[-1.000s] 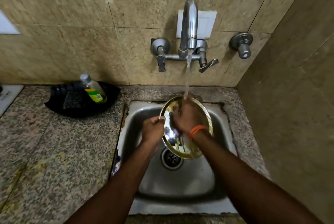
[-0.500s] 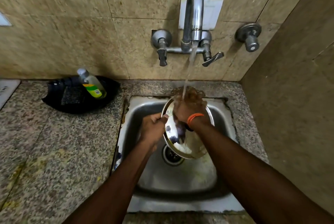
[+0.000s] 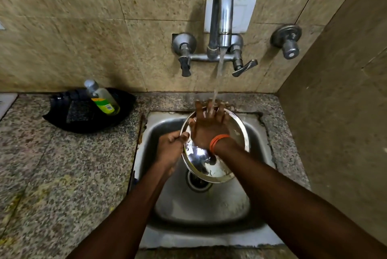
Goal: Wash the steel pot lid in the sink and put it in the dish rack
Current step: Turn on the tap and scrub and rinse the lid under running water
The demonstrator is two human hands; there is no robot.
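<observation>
Two forearms reach in from the near edge over the steel sink, which is set into a speckled bench. Drain sits in the basin floor. Steel pot lid is held tilted above the drain, inside the sink. Left hand grips the lid's left rim, thumb curled over the edge. Right hand, with an orange band at the wrist, lies flat on the lid's face, fingers spread. Water stream lands on those fingers. Further left on the bench, a black tray holds a leaning bottle. Tap on the tiled wall, running.
</observation>
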